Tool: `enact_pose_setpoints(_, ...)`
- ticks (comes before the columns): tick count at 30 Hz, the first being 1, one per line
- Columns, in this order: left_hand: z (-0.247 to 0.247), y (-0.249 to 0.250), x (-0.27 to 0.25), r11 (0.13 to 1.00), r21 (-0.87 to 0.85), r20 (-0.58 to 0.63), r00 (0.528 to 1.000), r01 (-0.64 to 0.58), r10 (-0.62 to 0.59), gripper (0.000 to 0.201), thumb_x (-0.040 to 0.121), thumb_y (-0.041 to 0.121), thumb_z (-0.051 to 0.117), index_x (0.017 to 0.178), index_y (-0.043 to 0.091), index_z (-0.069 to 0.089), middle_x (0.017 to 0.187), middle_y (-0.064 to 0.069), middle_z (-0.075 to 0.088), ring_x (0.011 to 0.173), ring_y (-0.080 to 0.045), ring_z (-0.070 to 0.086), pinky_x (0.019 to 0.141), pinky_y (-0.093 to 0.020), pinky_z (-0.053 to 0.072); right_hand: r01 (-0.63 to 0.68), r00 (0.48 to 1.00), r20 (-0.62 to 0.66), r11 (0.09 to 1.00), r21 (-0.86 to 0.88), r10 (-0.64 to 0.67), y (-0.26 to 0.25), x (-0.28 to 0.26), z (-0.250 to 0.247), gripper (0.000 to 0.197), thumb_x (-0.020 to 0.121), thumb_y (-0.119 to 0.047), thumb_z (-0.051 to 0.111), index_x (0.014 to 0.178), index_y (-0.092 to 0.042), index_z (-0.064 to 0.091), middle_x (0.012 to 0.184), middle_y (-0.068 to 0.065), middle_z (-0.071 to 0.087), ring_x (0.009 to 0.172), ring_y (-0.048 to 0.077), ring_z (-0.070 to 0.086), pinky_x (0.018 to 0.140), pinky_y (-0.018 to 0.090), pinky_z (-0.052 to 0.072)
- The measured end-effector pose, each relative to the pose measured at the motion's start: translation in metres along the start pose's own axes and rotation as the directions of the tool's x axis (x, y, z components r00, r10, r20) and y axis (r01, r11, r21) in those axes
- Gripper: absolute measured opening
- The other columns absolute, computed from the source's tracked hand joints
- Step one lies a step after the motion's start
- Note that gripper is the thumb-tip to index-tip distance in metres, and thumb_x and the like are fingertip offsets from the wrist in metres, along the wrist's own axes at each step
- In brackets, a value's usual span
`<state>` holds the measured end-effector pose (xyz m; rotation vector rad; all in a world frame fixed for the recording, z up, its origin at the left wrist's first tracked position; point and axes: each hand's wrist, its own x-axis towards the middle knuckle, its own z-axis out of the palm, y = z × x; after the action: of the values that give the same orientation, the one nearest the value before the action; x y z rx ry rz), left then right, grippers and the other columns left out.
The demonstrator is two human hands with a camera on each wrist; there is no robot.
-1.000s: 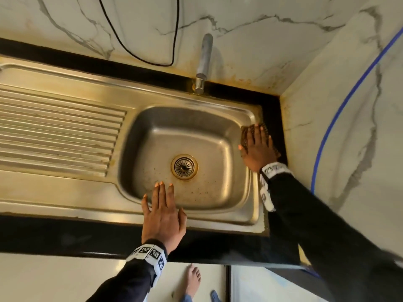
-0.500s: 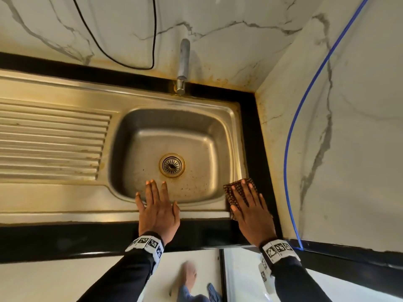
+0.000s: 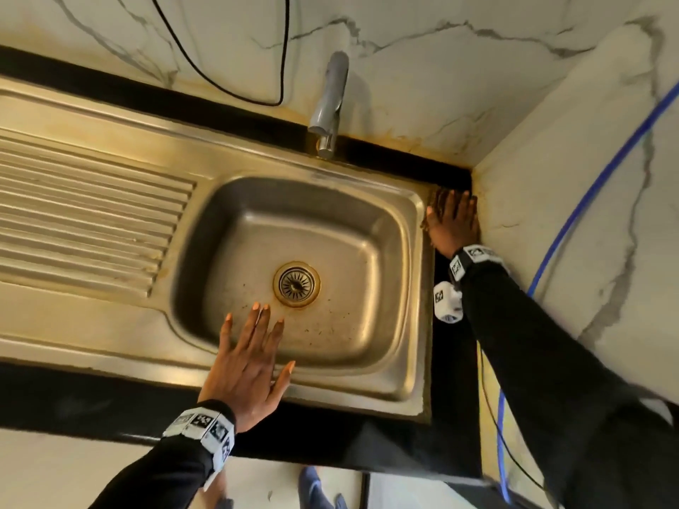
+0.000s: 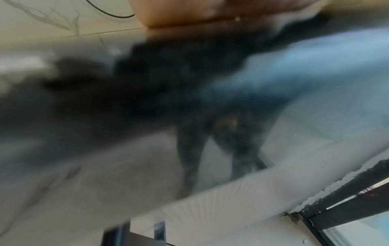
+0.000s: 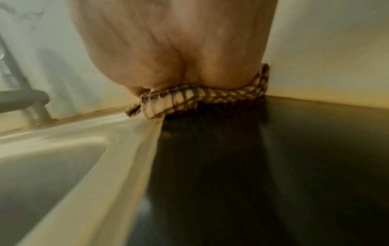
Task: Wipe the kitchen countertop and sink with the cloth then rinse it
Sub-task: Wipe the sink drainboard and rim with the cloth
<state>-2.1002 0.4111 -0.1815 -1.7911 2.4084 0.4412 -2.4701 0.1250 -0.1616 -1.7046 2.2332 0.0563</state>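
Flat-fingered, my right hand presses the cloth into the countertop's far right corner; sink lies leftward; left hand hovers open

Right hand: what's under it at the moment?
The checked cloth lies flat under the right hand, pressed on the black countertop by the sink rim. Most of the cloth is covered.

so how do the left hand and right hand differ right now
The right hand presses the checked cloth flat onto the black countertop strip in the far corner by the wall; the left hand holds nothing. The left hand lies at the sink near rim, fingers spread and reaching over the basin; the right is beyond the sink's right rim. Both are flat with straight fingers and wear tagged wristbands over black sleeves.
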Motion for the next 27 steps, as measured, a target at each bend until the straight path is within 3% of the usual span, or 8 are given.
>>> enact_pose_setpoints(5, 0.001, 0.006, 0.011, 1.0, 0.0, -0.048, 0.999, 0.025, -0.025, 0.076, 0.101, 0.064, 0.028, 0.155, 0.013, 0.039, 0.166, -0.015, 0.024, 0.156, -0.032, 0.017, 0.12, -0.066, 0.02, -0.051, 0.999, -0.002, 0.999, 0.009, 0.051, -0.025, 0.078, -0.03, 0.079, 0.103, -0.051, 0.031, 0.162, -0.011, -0.004, 0.169, 0.016, -0.009, 0.156, 0.031, -0.011, 0.126, 0.044, -0.007)
enact_pose_setpoints(9, -0.005, 0.003, 0.012, 0.999, -0.004, -0.018, 0.999, 0.043, -0.043, 0.077, 0.101, 0.065, 0.026, 0.156, 0.013, 0.039, 0.166, -0.014, 0.023, 0.157, -0.031, 0.016, 0.121, -0.064, 0.02, -0.067, 0.987, -0.147, 0.998, 0.02, 0.069, -0.034, 0.083, -0.012, 0.084, 0.097, -0.038, 0.049, 0.161, -0.004, 0.008, 0.164, 0.029, 0.009, 0.152, 0.046, 0.01, 0.124, 0.059, 0.012)
enact_pose_setpoints(14, -0.009, 0.005, 0.012, 0.997, -0.042, -0.002, 0.998, 0.065, -0.065, 0.079, 0.101, 0.068, 0.025, 0.157, 0.013, 0.035, 0.166, -0.014, 0.022, 0.157, -0.03, 0.014, 0.122, -0.063, 0.018, -0.198, 0.968, -0.126, 0.969, 0.145, 0.217, -0.075, 0.07, -0.019, 0.082, 0.102, -0.037, 0.049, 0.16, 0.002, 0.005, 0.166, 0.027, 0.007, 0.155, 0.04, 0.006, 0.124, 0.05, 0.005)
enact_pose_setpoints(18, -0.008, 0.003, 0.007, 0.996, -0.05, 0.008, 0.997, 0.072, -0.072, 0.08, 0.1, 0.069, 0.029, 0.154, 0.012, 0.043, 0.164, -0.015, 0.03, 0.156, -0.031, 0.019, 0.12, -0.063, 0.02, 0.003, 0.998, -0.057, 0.995, 0.104, 0.003, -0.158, 0.043, 0.007, 0.092, 0.092, -0.034, 0.054, 0.162, -0.009, 0.0, 0.167, 0.024, -0.006, 0.155, 0.04, -0.009, 0.123, 0.052, -0.005)
enact_pose_setpoints(20, -0.009, 0.0, 0.008, 0.996, -0.05, 0.001, 0.997, 0.075, -0.075, 0.08, 0.099, 0.069, 0.03, 0.152, 0.011, 0.046, 0.162, -0.015, 0.034, 0.155, -0.031, 0.022, 0.119, -0.064, 0.023, 0.17, 0.985, 0.002, 0.982, 0.083, -0.17, -0.204, 0.028, 0.018, 0.095, 0.09, -0.032, 0.054, 0.162, -0.014, -0.004, 0.168, 0.019, -0.013, 0.155, 0.036, -0.015, 0.124, 0.051, -0.009)
enact_pose_setpoints(22, -0.011, 0.0, 0.009, 0.996, -0.05, 0.017, 0.997, 0.079, -0.079, 0.081, 0.099, 0.069, 0.028, 0.152, 0.011, 0.046, 0.161, -0.015, 0.036, 0.154, -0.031, 0.023, 0.119, -0.063, 0.024, 0.283, 0.959, -0.004, 0.956, 0.073, -0.284, -0.226, 0.016, 0.023, 0.093, 0.091, -0.024, 0.054, 0.162, -0.011, -0.005, 0.168, 0.017, -0.012, 0.156, 0.033, -0.014, 0.125, 0.048, -0.008)
enact_pose_setpoints(25, -0.011, 0.001, 0.009, 0.995, -0.051, 0.027, 0.996, 0.084, -0.083, 0.083, 0.099, 0.071, 0.025, 0.154, 0.012, 0.043, 0.163, -0.013, 0.035, 0.155, -0.029, 0.021, 0.121, -0.061, 0.019, 0.439, 0.899, 0.02, 0.897, -0.053, -0.438, -0.207, 0.026, 0.016, 0.088, 0.092, -0.02, 0.05, 0.162, -0.007, -0.003, 0.168, 0.02, -0.007, 0.156, 0.036, -0.009, 0.127, 0.051, 0.0)
enact_pose_setpoints(27, -0.011, -0.001, 0.009, 0.995, -0.042, 0.022, 0.996, 0.089, -0.088, 0.082, 0.099, 0.071, 0.025, 0.154, 0.013, 0.043, 0.162, -0.012, 0.035, 0.155, -0.028, 0.02, 0.121, -0.06, 0.017, 0.416, 0.909, 0.054, 0.906, -0.074, -0.413, -0.165, 0.049, 0.007, 0.085, 0.096, -0.027, 0.049, 0.162, -0.007, -0.002, 0.168, 0.02, -0.008, 0.156, 0.037, -0.008, 0.126, 0.053, 0.007)
